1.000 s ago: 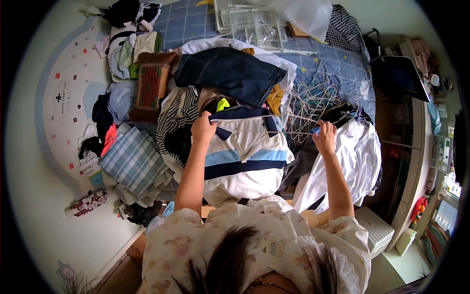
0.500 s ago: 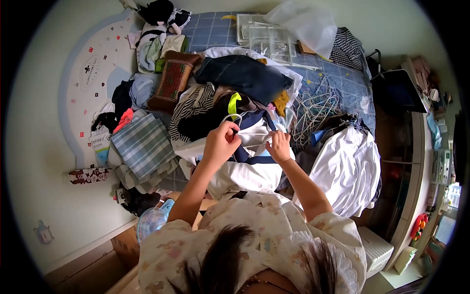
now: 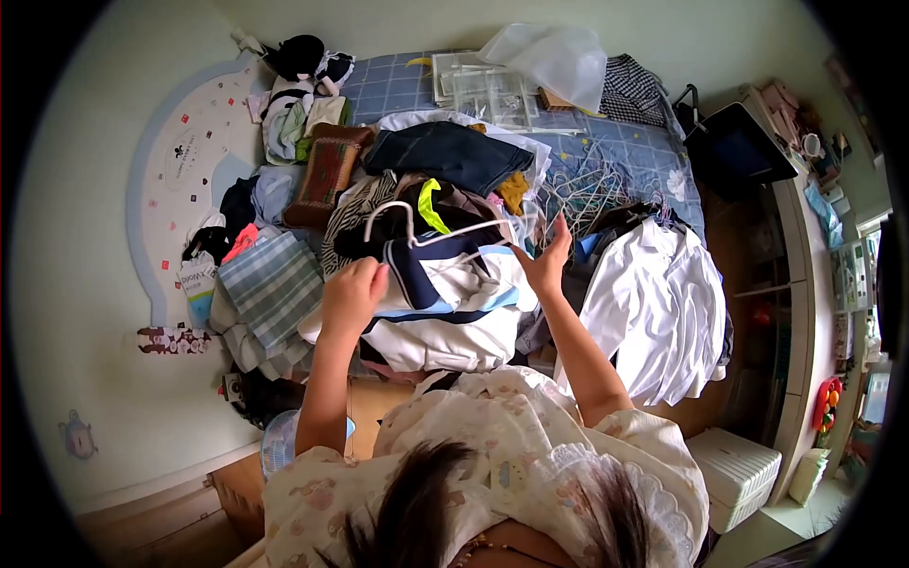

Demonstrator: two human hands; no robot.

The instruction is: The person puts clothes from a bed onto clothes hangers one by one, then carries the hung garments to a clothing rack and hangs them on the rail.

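A white top with navy and light-blue stripes point(image 3: 454, 331) lies bunched in front of me, over a heap of clothes. A pale clothes hanger point(image 3: 454, 232) sits at its neckline, hook pointing up and left, with its right arm showing above the fabric. My left hand point(image 3: 354, 295) is closed at the top's left shoulder, gripping the cloth; its fingertips are partly hidden. Near the hanger's right end, my right hand point(image 3: 547, 261) is open, thumb and fingers apart, beside the top's right side.
Dark jeans point(image 3: 450, 151) and a brown woven bag point(image 3: 329, 175) lie beyond. Loose hangers point(image 3: 597, 189) are piled at right, above a white shirt point(image 3: 653, 293). A plaid folded cloth point(image 3: 273, 284) lies left. Clear plastic boxes point(image 3: 488, 95) stand at the back of the bed.
Both hands have spread apart from the middle, the left one moving left and down. The hanger now lies tilted at the neckline, and my right hand has opened.
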